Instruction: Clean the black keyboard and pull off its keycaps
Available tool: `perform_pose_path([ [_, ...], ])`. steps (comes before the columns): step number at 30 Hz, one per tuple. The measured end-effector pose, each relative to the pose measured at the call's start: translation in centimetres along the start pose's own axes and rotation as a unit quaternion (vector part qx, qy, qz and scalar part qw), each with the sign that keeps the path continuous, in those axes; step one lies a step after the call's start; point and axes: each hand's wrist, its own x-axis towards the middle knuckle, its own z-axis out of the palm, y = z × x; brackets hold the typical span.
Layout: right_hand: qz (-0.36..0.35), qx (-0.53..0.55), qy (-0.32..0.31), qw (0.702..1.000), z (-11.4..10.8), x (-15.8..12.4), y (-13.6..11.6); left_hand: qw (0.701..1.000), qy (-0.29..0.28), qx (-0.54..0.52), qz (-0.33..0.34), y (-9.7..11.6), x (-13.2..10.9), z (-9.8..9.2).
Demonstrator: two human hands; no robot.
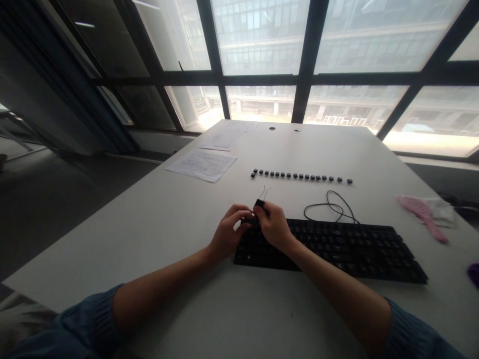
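Note:
A black keyboard lies on the white table. Over its upper left part, my right hand grips a small black puller tool with two thin wire prongs pointing up and away. Close beside it, my left hand rests at the keyboard's left end, thumb and fingers bent toward each other; whether something small is between them is too small to tell. Beyond the hands, several black keycaps stand in a row, with one more just in front of the row's left end.
Printed papers lie at the left of the white table. A black cable loops behind the keyboard. On the right are a pink hairbrush, a white tissue and a purple object. Windows stand beyond the table.

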Motion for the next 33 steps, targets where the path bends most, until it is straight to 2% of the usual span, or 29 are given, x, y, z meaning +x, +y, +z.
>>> perform_pose_path([
  [4,0.013,0.006,-0.003,1.0,0.1,0.0,0.2,0.999,0.041,-0.025,0.0,0.0,0.4,-0.4],
  [7,0.016,0.01,0.0,1.0,0.1,-0.1,0.2,0.998,0.066,-0.005,-0.016,-1.0,1.2,-0.9],
  [11,0.015,0.009,-0.001,1.0,0.1,-0.1,0.2,0.993,0.087,0.059,-0.049,-3.7,3.8,-1.7],
  [13,0.017,0.009,-0.002,1.0,0.1,-0.1,0.3,0.992,0.081,0.084,-0.041,-5.5,5.7,-1.8],
  [18,0.026,0.013,-0.003,1.0,0.2,-0.2,0.4,0.983,0.066,0.168,-0.019,-10.1,10.6,-0.1],
  [23,0.023,0.012,-0.003,1.0,0.2,-0.1,0.3,0.976,0.021,0.215,0.005,-12.6,14.1,2.4],
  [28,0.017,0.007,-0.008,1.0,0.1,-0.2,0.2,0.97,0.003,0.244,0.005,-13.7,15.8,3.4],
  [33,0.015,0.009,-0.015,1.0,0.1,-0.2,0.1,0.958,0.004,0.288,0.001,-14.4,16.1,3.5],
])
